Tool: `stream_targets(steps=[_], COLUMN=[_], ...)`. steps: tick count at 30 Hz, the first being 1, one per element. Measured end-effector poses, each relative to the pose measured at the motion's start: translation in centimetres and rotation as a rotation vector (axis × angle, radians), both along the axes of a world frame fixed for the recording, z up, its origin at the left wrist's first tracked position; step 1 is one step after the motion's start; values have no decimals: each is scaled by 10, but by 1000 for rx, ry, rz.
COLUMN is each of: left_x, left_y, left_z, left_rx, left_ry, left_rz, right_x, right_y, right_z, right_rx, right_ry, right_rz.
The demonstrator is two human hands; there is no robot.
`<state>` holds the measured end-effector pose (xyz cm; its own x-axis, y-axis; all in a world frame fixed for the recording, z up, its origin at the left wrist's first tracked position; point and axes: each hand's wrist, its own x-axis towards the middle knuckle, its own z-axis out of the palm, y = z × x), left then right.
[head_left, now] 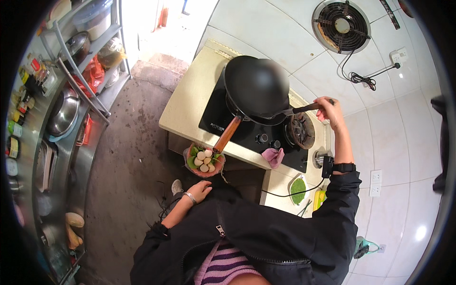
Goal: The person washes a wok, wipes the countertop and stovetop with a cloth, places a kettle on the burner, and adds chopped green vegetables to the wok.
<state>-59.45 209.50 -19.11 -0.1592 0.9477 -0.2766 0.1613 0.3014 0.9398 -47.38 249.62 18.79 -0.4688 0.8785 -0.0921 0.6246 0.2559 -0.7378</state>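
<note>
A black wok (249, 89) with a wooden handle sits on the left burner of a black gas cooktop (245, 137). My right hand (329, 110) is closed around the dark handle of a utensil (302, 109) whose far end reaches the wok's right rim. A blurred patch hides part of the wok's inside. My left hand (199, 191) rests low against my dark clothing, fingers loosely curled; whether it holds anything cannot be told. Below the wok handle stands a pink basket (205, 174) with several eggs (203, 160) and green leaves.
A pink cloth (273, 157) lies on the cooktop's front edge. Chopped greens (298, 188) fill a dish on the right counter, near a yellow package (319, 199). A metal shelf (67, 156) with bowls and jars runs along the left. A wall fan (341, 26) is above.
</note>
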Motion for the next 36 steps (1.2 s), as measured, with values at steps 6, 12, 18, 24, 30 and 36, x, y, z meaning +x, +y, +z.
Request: stream_targets(steps=[6, 12, 18, 24, 30, 36], left_x=[-3, 0, -5, -2, 5, 9], left_y=[5, 13, 16, 13, 15, 9], left_z=[-11, -27, -37, -41, -18, -5], left_rx=[-32, -32, -133, -2, 2, -46], left_ry=[70, 89, 133, 181, 107, 36], left_rz=[32, 44, -38, 49, 118, 134], right_x=[35, 11, -26, -49, -98, -119], right_y=[-11, -20, -14, -45, -123, -139], right_z=[-113, -216, -200, -106, -38, -47], right_rx=[-131, -142, -30, 245, 769, 760], right_ry=[395, 723, 927, 672, 270, 466], right_rz=[-46, -118, -49, 253, 902, 915])
